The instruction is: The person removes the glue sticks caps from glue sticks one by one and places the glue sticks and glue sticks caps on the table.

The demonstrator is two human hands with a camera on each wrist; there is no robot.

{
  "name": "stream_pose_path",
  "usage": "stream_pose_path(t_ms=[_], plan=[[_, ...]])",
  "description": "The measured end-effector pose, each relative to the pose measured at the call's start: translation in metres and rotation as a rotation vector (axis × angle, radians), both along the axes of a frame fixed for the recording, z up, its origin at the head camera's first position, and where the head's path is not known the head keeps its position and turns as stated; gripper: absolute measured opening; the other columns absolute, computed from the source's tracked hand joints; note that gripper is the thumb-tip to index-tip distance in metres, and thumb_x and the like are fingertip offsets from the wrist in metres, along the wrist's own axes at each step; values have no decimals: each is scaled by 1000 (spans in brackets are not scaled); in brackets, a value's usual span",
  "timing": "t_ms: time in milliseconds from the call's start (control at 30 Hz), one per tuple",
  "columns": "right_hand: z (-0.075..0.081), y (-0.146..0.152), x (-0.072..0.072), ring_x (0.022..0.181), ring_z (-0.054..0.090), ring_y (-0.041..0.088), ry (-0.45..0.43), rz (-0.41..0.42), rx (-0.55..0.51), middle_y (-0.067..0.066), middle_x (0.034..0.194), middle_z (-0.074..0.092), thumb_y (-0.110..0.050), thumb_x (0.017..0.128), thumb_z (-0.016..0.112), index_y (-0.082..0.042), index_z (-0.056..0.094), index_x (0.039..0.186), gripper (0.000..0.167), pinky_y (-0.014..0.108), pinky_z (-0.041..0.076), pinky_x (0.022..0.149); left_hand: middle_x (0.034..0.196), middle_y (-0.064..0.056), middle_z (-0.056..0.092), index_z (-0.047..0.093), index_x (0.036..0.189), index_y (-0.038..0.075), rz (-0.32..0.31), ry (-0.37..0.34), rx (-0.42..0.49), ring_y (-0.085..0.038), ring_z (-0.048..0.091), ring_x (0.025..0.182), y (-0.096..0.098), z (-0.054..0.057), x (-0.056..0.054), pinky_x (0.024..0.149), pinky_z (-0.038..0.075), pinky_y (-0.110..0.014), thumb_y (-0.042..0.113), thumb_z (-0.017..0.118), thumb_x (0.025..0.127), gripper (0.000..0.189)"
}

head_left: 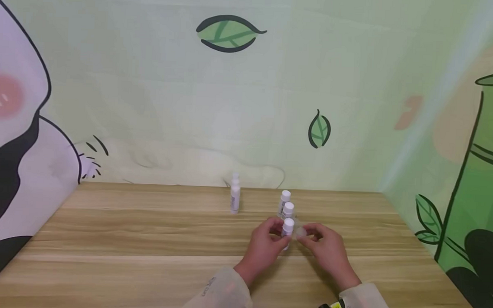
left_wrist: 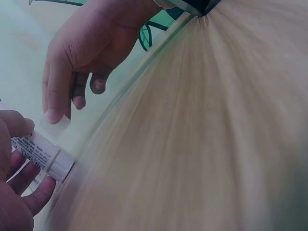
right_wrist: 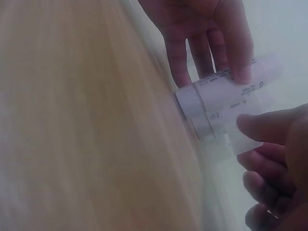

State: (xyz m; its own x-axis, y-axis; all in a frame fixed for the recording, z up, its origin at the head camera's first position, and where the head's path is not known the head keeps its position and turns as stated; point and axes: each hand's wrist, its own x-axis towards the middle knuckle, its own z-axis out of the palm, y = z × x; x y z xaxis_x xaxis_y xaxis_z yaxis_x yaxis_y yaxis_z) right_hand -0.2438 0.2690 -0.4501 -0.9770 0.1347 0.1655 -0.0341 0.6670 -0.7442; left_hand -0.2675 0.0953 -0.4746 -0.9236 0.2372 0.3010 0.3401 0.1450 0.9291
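Observation:
My left hand (head_left: 264, 249) grips a small white bottle (head_left: 287, 229) with a white cap, standing upright on the wooden table. In the left wrist view, printed text and a barcode show on this bottle (left_wrist: 38, 151), thumb on one side and fingers on the other. Just to its right, my right hand (head_left: 328, 253) pinches a small translucent cap (head_left: 301, 233) between thumb and fingertips. The right wrist view has this clear cap (right_wrist: 246, 141) close beside the bottles. Two more white-capped bottles, a nearer one (head_left: 288, 209) and a farther one (head_left: 285, 198), stand in line behind the held bottle.
Toward the back, left of the row, stands a white bottle (head_left: 235, 196) with a narrower top. The wooden table (head_left: 146, 232) ends at a printed cloth backdrop (head_left: 158, 101) with leaves, a panda and bamboo.

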Motion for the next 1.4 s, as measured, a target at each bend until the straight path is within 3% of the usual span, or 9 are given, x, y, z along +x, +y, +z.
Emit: stream_pose_path(t_ms=[233,567,1033,1400], plan=[[-4,3,-4,83,60,15,-47,33,-16,4,97,71,-24,80,78,-10,70,106,30,29,49,73,102,-3,65,61,111,11,1,-17,-11,-12,59,95,4,2,-1,77,53,-18,11,73,84,29],[-10,6,-8,85,60,14,-49,54,71,2,100,72,-27,80,78,-13,70,108,32,31,48,75,102,-4,64,60,112,11,-12,-45,-14,-12,60,96,5,6,0,78,53,-18,9,73,85,30],[-13,2,-8,83,60,14,-49,53,83,3,101,72,-25,80,78,-11,70,108,33,30,48,72,101,-5,64,59,110,10,-24,-5,-57,-12,59,93,2,2,-3,75,54,-19,5,72,84,29],[-14,4,-6,79,58,13,-58,44,101,2,97,71,-25,80,77,-11,70,108,33,28,47,70,97,-3,63,58,113,13,-39,-23,-100,-11,59,87,3,-1,-1,76,53,-20,6,72,82,35]])
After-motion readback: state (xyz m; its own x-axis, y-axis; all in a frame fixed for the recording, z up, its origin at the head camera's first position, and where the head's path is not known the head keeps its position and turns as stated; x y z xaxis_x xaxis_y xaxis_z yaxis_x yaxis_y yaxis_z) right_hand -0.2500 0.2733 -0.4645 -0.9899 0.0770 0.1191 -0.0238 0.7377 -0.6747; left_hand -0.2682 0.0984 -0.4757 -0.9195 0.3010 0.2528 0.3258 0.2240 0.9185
